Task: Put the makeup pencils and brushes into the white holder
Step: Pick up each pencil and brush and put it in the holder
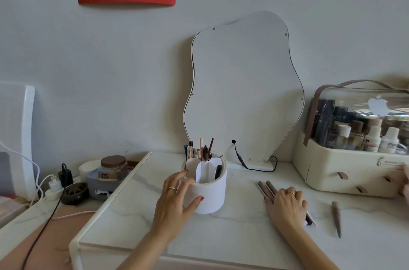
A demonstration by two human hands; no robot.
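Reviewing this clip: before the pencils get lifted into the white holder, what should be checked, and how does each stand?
1. White cylindrical divided holder upright: ok.
2. Left hand steadies the holder's side: ok.
3. Right hand on the bundle of brown makeup pencils: ok; firm grip: cannot tell.
4. Free room in the front compartment: ok.
5. Lone brown pencil lying right of the hand, not collected: not ok.
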